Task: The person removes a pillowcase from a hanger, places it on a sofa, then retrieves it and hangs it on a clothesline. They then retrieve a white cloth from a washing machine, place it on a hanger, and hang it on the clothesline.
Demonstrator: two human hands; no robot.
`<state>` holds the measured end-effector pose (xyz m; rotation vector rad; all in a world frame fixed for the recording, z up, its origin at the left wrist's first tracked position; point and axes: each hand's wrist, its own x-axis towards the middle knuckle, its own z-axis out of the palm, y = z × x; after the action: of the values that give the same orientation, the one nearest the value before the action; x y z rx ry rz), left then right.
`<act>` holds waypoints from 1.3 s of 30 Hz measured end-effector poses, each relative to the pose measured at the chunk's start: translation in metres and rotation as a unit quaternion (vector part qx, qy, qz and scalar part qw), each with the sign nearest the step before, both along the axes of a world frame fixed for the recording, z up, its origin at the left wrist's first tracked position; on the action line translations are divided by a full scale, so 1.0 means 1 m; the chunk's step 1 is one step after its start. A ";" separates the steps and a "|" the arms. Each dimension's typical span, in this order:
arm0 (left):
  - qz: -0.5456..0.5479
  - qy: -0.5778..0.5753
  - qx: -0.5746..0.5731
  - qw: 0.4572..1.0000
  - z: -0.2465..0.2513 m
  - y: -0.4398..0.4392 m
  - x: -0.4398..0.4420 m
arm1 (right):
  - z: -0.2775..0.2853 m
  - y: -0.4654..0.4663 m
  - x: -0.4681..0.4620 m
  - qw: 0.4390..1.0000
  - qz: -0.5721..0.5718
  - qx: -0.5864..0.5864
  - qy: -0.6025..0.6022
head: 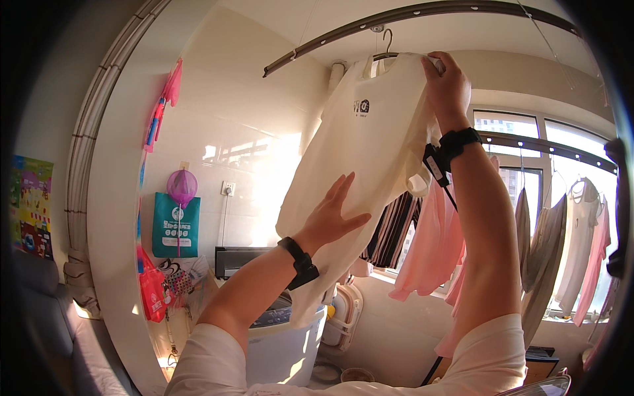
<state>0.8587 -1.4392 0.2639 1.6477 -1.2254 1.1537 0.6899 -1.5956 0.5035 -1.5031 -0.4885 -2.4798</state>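
Observation:
A cream long-sleeved top with a small dark print on its chest hangs on a hanger in front of me, below a dark drying rail. High up, my right hand pinches the top's shoulder at the right end of the hanger. My left hand lies with its fingers spread against the lower front of the garment. One cuff dangles on the right. Whether the hanger's hook touches the rail, I cannot tell.
A second rail by the window carries several garments, among them a pink one and striped cloth. A top-loading washing machine stands below. On the left wall hang a teal bag and a purple net.

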 end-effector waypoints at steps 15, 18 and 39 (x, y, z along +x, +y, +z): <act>-0.098 -0.015 0.020 0.995 0.040 -0.101 0.000 | 0.081 -0.033 -0.039 0.982 -0.131 -0.026 -0.130; -0.122 0.007 0.019 0.992 0.037 -0.106 0.011 | 0.085 -0.039 -0.041 0.979 -0.144 -0.071 -0.126; -0.194 0.115 0.158 0.961 -0.150 -0.040 -0.004 | -0.227 -0.065 0.040 0.919 0.092 -0.201 0.327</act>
<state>0.8550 -1.4789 0.1141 1.6133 -1.5488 0.5293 0.7295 -1.6610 0.2763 -2.1810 -0.9769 -1.6405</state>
